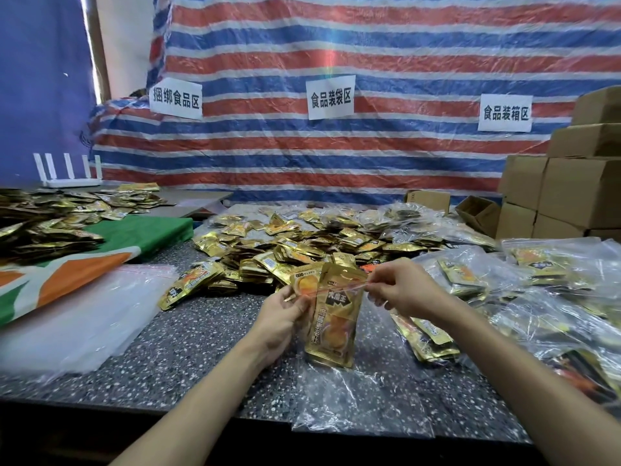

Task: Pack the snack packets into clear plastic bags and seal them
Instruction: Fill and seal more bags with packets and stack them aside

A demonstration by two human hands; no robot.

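The left hand [285, 312] and right hand [400, 290] each pinched one end of the clear bag's [364, 302] zip strip, fingers curled, forearms angled inward. The bag hung above the counter [201, 348], with gold snack packets [331, 331] upright inside.

A striped tarp [403, 45] is hung behind the desk [188, 351], three paper signs [331, 96] fixed to it. Cardboard boxes [571, 193] are stacked at right; a router [72, 181] is set far left.
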